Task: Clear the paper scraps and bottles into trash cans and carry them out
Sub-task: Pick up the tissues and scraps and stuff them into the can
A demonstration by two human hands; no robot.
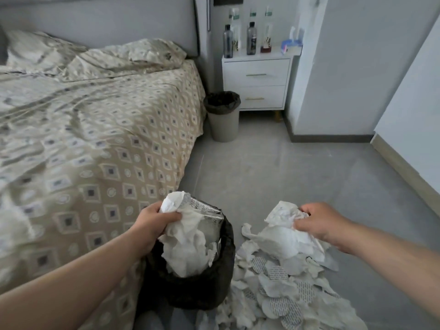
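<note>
- Head view: left hand [154, 220] has its fingers [170, 217] clamped round a crumpled paper wad [183, 234]. The wad hangs below those fingers into the mouth of the near trash can [202, 289], which is black-lined and sits against the bed [95, 139].
- Right hand [319, 222] has its fingers [300, 226] pinched on the top of a second wad [283, 217]. That wad is lifted off the scrap pile [285, 294], which spreads on the floor below those fingers, just beside the can.
- Step in hand: loading paper scraps into the near can. Looks like the early to middle part of the job, since the pile is big and the can is already filling.
- Next move, my guess: the left fingers let go so the wad drops in, maybe with a push down to pack it. The right hand then carries its wad leftward over the rim. Loose scraps could spill.
- Bottles [251, 39] stand well beyond both sets of fingers on the nightstand [257, 75], untouched.
- Far trash can [222, 115] stands between the bed and the nightstand.
</note>
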